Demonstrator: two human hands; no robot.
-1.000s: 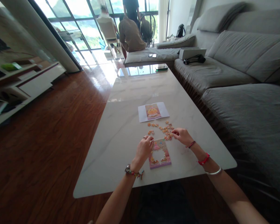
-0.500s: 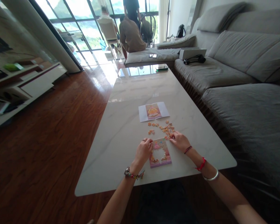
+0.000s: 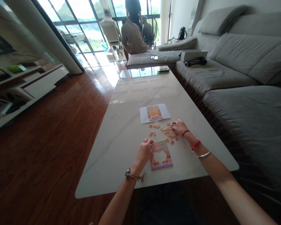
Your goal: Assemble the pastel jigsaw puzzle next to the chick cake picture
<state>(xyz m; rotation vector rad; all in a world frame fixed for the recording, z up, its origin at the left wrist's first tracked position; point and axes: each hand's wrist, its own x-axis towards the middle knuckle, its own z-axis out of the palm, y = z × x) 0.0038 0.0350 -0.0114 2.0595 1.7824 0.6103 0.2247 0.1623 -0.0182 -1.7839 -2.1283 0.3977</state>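
A small pink jigsaw frame (image 3: 161, 156), filled round its edge and bare in the middle, lies near the front of the white marble table (image 3: 128, 125). My left hand (image 3: 145, 151) rests with curled fingers on the frame's left edge. Several loose orange pieces (image 3: 165, 131) are scattered just beyond the frame. My right hand (image 3: 179, 127) reaches over the right end of that scatter, fingertips down on the pieces; whether it grips one I cannot tell. A printed reference picture (image 3: 154, 113) lies farther back.
A grey sofa (image 3: 243, 78) runs along the table's right side, with a white box and black strap (image 3: 193, 57) on it. A phone (image 3: 163, 70) lies at the table's far end. People sit and stand by the windows (image 3: 132, 34). Wooden floor and low shelves lie left.
My right hand has moved away from the frame's top right corner, farther back and right into the loose pieces. My left hand has stayed on the frame.
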